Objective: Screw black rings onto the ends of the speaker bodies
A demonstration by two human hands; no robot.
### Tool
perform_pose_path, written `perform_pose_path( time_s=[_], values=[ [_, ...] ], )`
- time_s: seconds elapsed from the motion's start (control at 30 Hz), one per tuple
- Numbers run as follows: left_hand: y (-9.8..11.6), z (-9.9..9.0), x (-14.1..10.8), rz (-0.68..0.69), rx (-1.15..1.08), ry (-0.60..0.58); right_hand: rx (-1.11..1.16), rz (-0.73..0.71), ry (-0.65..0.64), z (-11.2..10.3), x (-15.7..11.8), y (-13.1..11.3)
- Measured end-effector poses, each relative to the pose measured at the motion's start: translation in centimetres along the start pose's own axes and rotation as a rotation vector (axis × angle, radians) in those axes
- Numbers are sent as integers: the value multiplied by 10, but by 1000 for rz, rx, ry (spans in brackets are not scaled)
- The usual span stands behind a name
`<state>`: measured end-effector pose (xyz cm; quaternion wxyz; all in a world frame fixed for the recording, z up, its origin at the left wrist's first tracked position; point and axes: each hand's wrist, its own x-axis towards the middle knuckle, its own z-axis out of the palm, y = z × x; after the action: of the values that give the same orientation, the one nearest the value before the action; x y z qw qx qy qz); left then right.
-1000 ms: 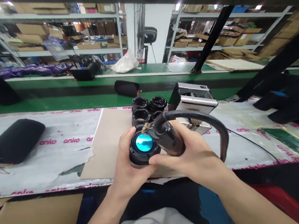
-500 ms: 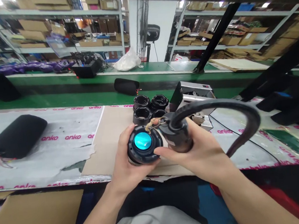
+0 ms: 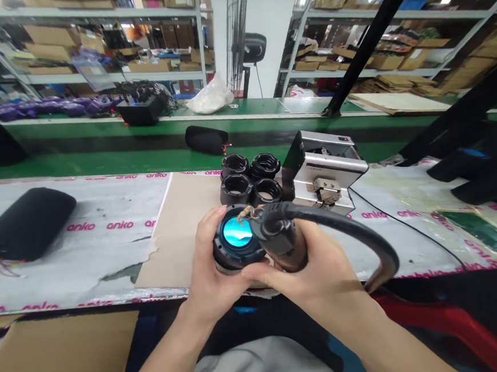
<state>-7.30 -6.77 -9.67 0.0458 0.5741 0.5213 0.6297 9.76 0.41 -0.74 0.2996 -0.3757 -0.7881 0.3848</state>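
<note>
My left hand (image 3: 210, 269) is wrapped round a black round housing (image 3: 232, 258) with a shiny blue disc in its top face. Closed round the dark upright body of a corded electric screwdriver (image 3: 285, 243) is my right hand (image 3: 318, 260), its thumb reaching to the housing's near side. A thick black cord arches from the screwdriver's top to the right, and a frayed string is tied to a ring there. The screwdriver's tip is hidden behind my right hand. Just beyond the housing stand several black ring-shaped parts (image 3: 236, 188).
A silver screw feeder (image 3: 327, 168) stands right of the rings. A black fabric-covered piece (image 3: 28, 223) with wires lies at left, and a similar one (image 3: 206, 139) lies farther back. Brown cardboard (image 3: 168, 255) covers the bench's middle. A black post (image 3: 363, 56) slants at right.
My right hand has brought the screwdriver left and slightly nearer, so its top now overlaps the housing's right edge. My left hand still holds the housing in nearly the same place.
</note>
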Motion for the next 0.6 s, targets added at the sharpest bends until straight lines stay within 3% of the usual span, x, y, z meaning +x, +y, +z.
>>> perform_pose_path(
  time_s=[0.1, 0.33, 0.47, 0.6],
  values=[
    [0, 0, -2, -5, 4, -3, 42, -24, -10, -1, -1, 2],
    [8, -1, 0, -244, -105, -17, 428, 1, 42, -25, 19, -4],
    [10, -4, 6, -247, -92, -29, 328, -92, -123, -38, 33, -1],
    [12, -5, 10, -221, -100, -60, 166, -120, -315, -38, 42, 3]
  ],
)
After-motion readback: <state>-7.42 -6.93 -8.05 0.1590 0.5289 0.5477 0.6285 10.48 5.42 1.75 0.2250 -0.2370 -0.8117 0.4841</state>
